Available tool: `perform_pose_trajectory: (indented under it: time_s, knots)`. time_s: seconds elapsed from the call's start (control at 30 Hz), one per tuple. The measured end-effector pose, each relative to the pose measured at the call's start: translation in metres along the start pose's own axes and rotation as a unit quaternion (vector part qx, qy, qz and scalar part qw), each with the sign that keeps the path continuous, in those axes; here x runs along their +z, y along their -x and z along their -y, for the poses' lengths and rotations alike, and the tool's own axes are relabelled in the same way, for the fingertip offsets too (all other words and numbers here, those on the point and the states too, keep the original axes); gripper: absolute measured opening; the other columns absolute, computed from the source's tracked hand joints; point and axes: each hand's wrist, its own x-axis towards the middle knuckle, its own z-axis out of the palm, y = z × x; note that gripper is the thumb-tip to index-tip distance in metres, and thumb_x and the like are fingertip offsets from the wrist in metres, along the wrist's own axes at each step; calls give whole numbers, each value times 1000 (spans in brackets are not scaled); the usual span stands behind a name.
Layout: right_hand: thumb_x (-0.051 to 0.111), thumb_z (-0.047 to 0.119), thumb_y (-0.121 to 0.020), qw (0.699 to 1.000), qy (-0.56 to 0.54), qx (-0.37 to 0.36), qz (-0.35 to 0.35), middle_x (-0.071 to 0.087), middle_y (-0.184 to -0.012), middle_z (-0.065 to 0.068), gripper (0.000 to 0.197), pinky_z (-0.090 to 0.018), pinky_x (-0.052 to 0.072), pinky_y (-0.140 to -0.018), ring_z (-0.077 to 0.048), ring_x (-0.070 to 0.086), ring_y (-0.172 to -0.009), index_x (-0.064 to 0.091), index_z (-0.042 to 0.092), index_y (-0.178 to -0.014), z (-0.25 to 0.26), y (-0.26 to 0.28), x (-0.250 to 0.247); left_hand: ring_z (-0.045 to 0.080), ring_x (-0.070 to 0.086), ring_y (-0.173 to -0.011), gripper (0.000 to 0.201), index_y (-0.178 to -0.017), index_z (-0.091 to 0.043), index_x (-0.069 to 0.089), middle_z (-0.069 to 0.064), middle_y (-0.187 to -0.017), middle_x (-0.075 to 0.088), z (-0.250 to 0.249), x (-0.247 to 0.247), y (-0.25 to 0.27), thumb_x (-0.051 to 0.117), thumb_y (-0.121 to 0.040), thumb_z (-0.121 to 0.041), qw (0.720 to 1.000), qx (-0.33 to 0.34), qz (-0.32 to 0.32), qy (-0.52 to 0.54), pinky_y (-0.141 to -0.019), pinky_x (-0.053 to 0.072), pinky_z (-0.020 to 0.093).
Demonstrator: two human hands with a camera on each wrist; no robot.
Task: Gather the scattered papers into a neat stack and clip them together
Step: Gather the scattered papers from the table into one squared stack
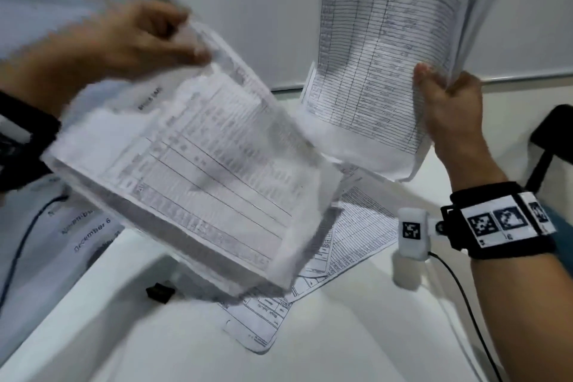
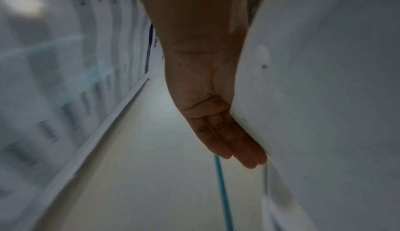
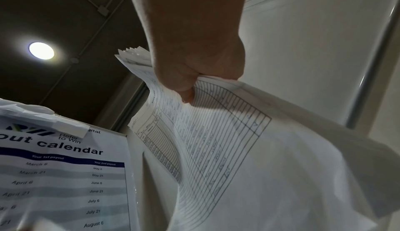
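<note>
Wall calendar poster [image 3: 65, 175]: heading reads "…out calendar", small "Refer to Win" above. Column heads "Your 1st payout", "Your 2nd payout". Dates legible: March 6, March 21, April 6, April 21; May 6, May 21, June 6, June 21, July 6, July 21, August 6. Head view, same poster [image 1: 86, 226]: "December 6". Forms' print illegible.

a payout calendar poster [image 3: 65, 175] hangs on the wall; a lit ceiling lamp [image 3: 41, 50] glows above it
</note>
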Motion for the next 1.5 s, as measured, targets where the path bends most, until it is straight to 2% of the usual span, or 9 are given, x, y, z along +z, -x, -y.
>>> perform_pose_trajectory:
  time_s: [0.07,0.33,0.43,0.63,0.8,0.97,1.17,1.3,1.5]
  knots:
    - [70,36,-90,1000,9,7,-4,59,-62,16,33,-28,47,-68,-7,56,-67,61,21,-62,1,-3,-4,14,50,-75,17,-93,-56,64,-4,-82,58,39,30,-8,74,-80,-58,998,-54,22,-28,-62,43,19]
    - [69,39,-87,1000,11,1,-2,62,-79,-7,42,-32,48,-69,-18,58,-73,67,-3,-90,4,-8,-12,24,63,-79,7,-103,-18,57,8,-90,66,185,175,21,61,-98,-22,974,-204,66,-71,-61,41,28]
    - [68,37,-88,1000,20,-5,-2,65,-80,-5,37,-31,50,-68,-17,60,-74,70,1,-93,3,-8,-12,29,67,-84,15,-88,-25,56,5,-85,67,205,205,26,51,-100,-20,974,-185,76,-103,-69,46,31]
    - [69,42,-86,1000,30,-2,-7,67,-82,-2,39,-46,59,-76,-17,63,-78,70,3,-91,5,-11,-13,27,66,-117,27,-125,-17,71,6,-126,71,184,175,-6,59,-101,-13,976,-126,78,-163,-92,44,26]
    - [70,36,-89,1000,23,-11,10,70,-85,0,25,-40,59,-83,-17,68,-84,71,11,-89,6,-9,-11,5,60,-59,9,-99,-25,72,-17,-67,67,114,98,-15,63,-99,-24,990,-131,45,23,-59,50,23]
    - [70,34,-90,1000,15,-15,9,70,-84,6,22,-33,58,-83,-12,67,-85,71,12,-92,8,-9,-11,7,72,-58,13,-98,-15,72,1,-78,78,87,48,-19,60,-100,-16,920,-227,-64,314,-53,58,19]
    - [71,39,-86,1000,11,-9,4,72,-86,7,38,-38,59,-87,-13,70,-86,72,7,-106,7,-12,-14,17,60,-58,32,-101,3,64,11,-81,62,154,96,2,77,-85,-21,922,-351,136,92,-48,51,25]
    - [72,36,-88,1000,7,-6,13,72,-83,13,29,-28,58,-82,-5,70,-81,73,11,-102,8,-9,-12,29,71,-87,23,-102,-4,69,14,-98,73,168,153,35,79,-87,-18,889,-379,257,-12,-73,65,43]
    - [73,34,-88,999,20,-3,37,73,-77,14,17,-36,61,-85,-9,71,-82,71,18,-83,7,-2,-1,21,65,-72,21,-97,-2,68,9,-81,67,154,180,38,78,-83,-14,886,-366,277,-61,-70,64,37]
